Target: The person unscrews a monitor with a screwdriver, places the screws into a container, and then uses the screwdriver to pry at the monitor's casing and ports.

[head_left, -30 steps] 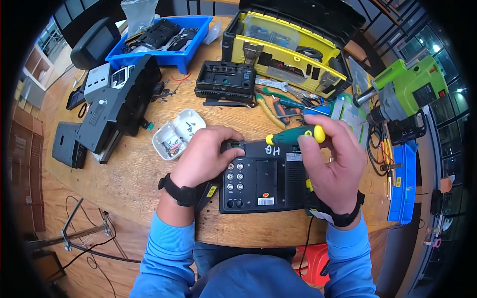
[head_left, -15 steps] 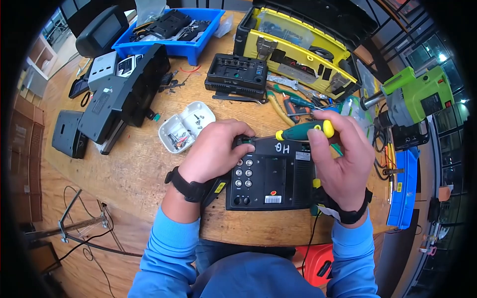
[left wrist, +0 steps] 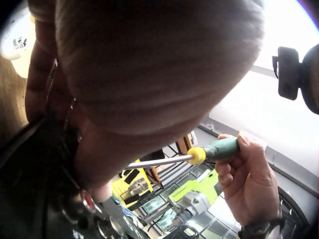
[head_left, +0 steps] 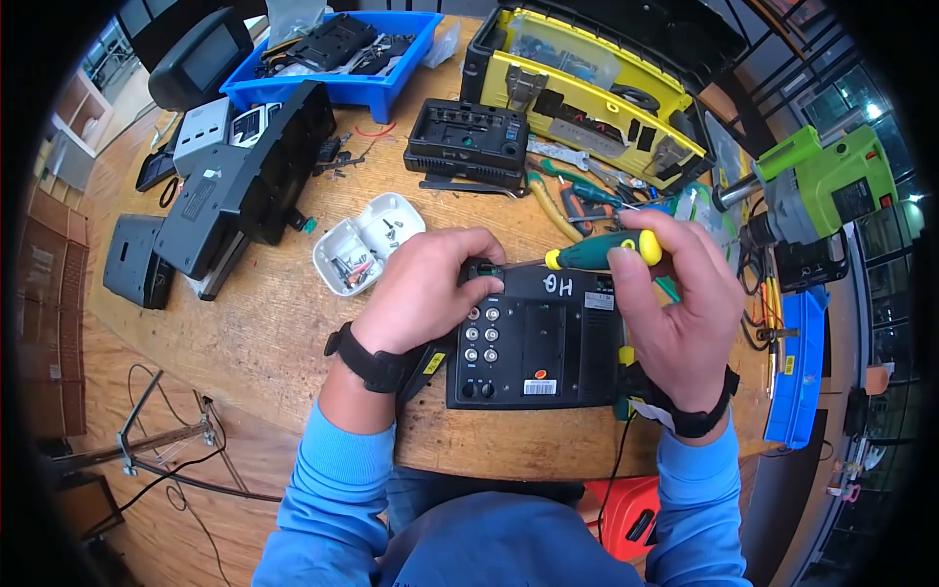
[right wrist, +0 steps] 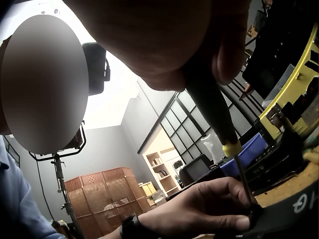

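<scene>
A black box-shaped device [head_left: 540,338] with round metal sockets and "HQ" marked on it lies on the wooden table. My left hand [head_left: 416,298] grips its far left corner, thumb on the near side of a small recess and index finger beyond it. My right hand [head_left: 685,318] holds a screwdriver [head_left: 597,252] by its green and yellow handle, between thumb and fingers. In the right wrist view the screwdriver shaft [right wrist: 242,179] runs down between the left thumb and index finger to the device. The left fingers hide the tip.
A white case [head_left: 367,245] of small screws stands left of the device. Behind are a black tray-like part [head_left: 468,147], pliers [head_left: 553,210] and a yellow toolbox [head_left: 587,112]. A green power drill [head_left: 831,186] stands right, black housings [head_left: 201,210] left.
The head view has shifted slightly, so the device and tools appear a little farther right. Both hands keep their holds, and the screwdriver stays pointed at the same corner.
</scene>
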Motion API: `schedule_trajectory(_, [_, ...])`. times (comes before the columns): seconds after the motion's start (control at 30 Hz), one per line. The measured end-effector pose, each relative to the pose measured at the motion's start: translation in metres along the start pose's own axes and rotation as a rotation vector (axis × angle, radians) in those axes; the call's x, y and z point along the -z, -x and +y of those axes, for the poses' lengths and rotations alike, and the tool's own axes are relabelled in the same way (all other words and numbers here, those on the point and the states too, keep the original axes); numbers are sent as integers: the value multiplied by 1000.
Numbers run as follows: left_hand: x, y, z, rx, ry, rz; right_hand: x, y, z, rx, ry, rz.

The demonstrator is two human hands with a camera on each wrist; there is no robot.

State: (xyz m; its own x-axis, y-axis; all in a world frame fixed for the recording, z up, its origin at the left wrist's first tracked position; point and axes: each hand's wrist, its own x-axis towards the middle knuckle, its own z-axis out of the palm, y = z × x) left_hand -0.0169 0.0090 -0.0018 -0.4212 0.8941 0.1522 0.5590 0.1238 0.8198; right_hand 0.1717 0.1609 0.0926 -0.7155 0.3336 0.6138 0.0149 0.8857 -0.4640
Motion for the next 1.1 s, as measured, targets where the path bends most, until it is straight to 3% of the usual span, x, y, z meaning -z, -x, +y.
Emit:
schedule_trajectory(0.57, [-1, 0, 0, -5, -2, 7, 6, -5, -8, 71, 100, -75])
schedule_trajectory(0.63, [-1, 1, -1, -19, -8, 7, 7, -11, -9, 158, 65, -133])
schedule_trajectory(0.77, [-1, 1, 1, -61, -21, 27, -4, -19, -14, 127, -72, -172])
schedule_trajectory(1.1, [-4, 1, -9, -86, -4, 40, -34, -26, -3, 334, -126, -119])
